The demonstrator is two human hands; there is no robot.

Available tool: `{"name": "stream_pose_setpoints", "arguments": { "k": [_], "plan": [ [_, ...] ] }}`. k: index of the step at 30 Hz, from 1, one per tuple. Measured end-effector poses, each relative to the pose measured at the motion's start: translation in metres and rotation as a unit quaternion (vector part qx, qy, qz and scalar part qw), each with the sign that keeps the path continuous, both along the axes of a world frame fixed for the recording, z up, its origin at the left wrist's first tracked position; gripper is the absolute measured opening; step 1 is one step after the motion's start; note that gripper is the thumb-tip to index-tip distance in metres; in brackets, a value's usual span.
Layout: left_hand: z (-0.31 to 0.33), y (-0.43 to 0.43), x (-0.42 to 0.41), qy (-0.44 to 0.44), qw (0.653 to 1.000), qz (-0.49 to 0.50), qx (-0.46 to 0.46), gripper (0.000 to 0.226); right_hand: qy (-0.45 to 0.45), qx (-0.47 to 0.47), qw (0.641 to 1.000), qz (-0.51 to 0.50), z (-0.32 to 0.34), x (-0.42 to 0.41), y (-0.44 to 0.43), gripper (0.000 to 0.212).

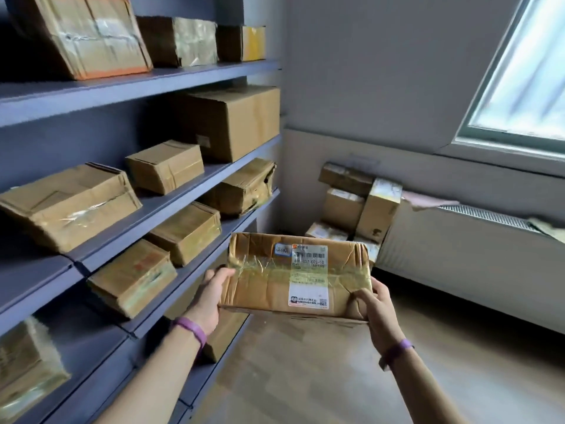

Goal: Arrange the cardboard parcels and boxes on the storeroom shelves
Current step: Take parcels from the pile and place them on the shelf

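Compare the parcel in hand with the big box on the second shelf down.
The held parcel is flat and crumpled; the big box is tall and smoother. The held parcel bears a large white label; the big box only a small one. The left hand and right hand grip the held parcel; the big box rests on the shelf. Both are brown cardboard.

Taped parcel held beside the storeroom shelves

The left hand (211,296) and right hand (377,310) grip opposite ends of a labelled cardboard parcel (293,276) above the floor (305,377); boxes fill the blue shelves (137,78) at left.
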State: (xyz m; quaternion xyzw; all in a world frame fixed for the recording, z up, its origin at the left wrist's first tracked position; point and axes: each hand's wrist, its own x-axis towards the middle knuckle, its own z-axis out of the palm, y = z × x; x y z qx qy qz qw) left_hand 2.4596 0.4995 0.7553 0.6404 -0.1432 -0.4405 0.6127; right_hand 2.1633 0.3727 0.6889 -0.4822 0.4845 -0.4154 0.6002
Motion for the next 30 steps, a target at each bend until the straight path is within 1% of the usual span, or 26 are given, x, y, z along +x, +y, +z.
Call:
{"name": "stream_pose_setpoints", "arguments": {
  "k": [2,4,6,8,9,13,16,20,24,27,28,29,30],
  "plan": [
    [0.002,-0.04,-0.009,-0.006,1.0,-0.016,0.003,0.054,-0.006,0.005,1.0,-0.007,0.009,-0.011,-0.029,0.07],
    [0.004,-0.077,-0.018,-0.015,0.999,-0.031,0.008,0.055,-0.007,0.005,1.0,-0.014,0.022,-0.02,-0.056,0.065],
    [0.004,-0.112,-0.027,-0.023,0.999,-0.042,0.009,0.043,-0.012,0.004,1.0,-0.02,0.031,-0.028,-0.083,0.053],
    [0.001,-0.143,-0.033,-0.026,0.999,-0.046,0.007,0.023,-0.02,-0.001,1.0,-0.017,0.035,-0.034,-0.107,0.044],
    [-0.002,-0.159,-0.034,-0.022,0.999,-0.049,0.008,0.018,-0.022,-0.004,1.0,-0.017,0.035,-0.036,-0.12,0.045],
    [-0.007,-0.215,-0.035,-0.028,0.998,-0.048,0.015,0.019,-0.03,0.017,0.999,-0.034,0.023,-0.041,-0.168,0.066],
    [-0.01,-0.258,-0.033,-0.032,0.998,-0.057,0.02,0.019,-0.02,0.03,0.999,-0.037,0.014,-0.038,-0.205,0.074],
    [-0.02,-0.326,-0.019,-0.024,0.997,-0.068,0.024,0.018,0.003,0.032,0.998,-0.045,0.005,-0.029,-0.264,0.064],
    [-0.032,-0.407,0.005,-0.011,0.996,-0.088,0.018,0.015,0.016,0.035,0.997,-0.062,-0.002,-0.011,-0.337,0.061],
    [-0.039,-0.478,0.027,0.0,0.995,-0.098,0.021,0.012,0.032,0.027,0.997,-0.067,-0.001,0.008,-0.395,0.035],
    [-0.039,-0.5,0.033,0.003,0.995,-0.101,0.024,0.014,0.031,0.025,0.997,-0.065,-0.003,0.014,-0.415,0.031],
    [-0.04,-0.522,0.04,0.004,0.994,-0.105,0.026,0.018,0.03,0.027,0.997,-0.069,-0.004,0.02,-0.434,0.034],
    [-0.04,-0.542,0.045,0.004,0.994,-0.109,0.026,0.022,0.029,0.03,0.996,-0.076,-0.006,0.025,-0.452,0.046]
  ]
}}
